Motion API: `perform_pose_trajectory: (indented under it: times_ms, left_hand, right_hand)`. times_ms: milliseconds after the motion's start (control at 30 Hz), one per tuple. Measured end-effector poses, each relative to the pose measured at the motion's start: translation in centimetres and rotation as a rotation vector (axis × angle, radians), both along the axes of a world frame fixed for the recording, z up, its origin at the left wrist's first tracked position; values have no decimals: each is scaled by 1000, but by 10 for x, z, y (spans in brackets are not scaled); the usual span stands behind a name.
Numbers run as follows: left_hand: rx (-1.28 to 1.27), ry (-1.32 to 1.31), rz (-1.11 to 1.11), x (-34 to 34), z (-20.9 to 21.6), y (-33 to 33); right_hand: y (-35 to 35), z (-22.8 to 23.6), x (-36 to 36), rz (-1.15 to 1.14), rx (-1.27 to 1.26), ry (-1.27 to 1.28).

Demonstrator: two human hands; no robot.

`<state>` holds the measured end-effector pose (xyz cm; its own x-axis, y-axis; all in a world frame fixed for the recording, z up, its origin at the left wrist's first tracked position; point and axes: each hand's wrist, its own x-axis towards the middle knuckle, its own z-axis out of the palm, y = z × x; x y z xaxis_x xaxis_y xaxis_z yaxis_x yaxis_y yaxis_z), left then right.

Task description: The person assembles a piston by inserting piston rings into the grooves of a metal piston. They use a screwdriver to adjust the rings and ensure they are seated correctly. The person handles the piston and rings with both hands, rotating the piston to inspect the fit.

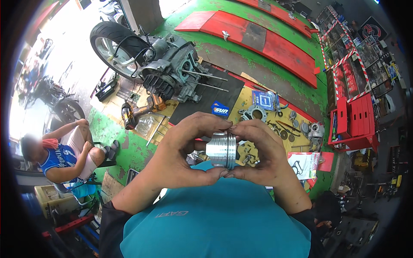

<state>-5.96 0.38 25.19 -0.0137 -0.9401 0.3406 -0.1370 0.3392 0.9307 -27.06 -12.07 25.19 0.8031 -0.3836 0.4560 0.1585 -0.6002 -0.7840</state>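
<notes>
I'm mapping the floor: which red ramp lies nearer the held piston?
The lower red ramp, nearer the piston; the upper red ramp lies beyond it, at the picture's top edge.

A silver, cylindrical metal piston (218, 150) is held in the air, gripped between the left hand (172, 146) and the right hand (272, 155). It lies on its side, its axis running roughly left to right. The fingertips press on its upper edge and the thumbs on its lower edge. The side wall shines brightly, marked by fine lines. Dark, narrow bands circle it near the right end; whether these are rings or bare grooves cannot be told.
</notes>
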Motion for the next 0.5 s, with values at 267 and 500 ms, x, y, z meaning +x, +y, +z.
perform_pose_trajectory:
  times_ms: [267, 500]
  left_hand:
    - [24, 197, 17, -8, -10, 1]
    - [96, 285, -15, -10, -11, 1]
  right_hand:
    - [2, -3, 3, -56, 38, 29]
    - [1, -4, 2, -64, 35, 52]
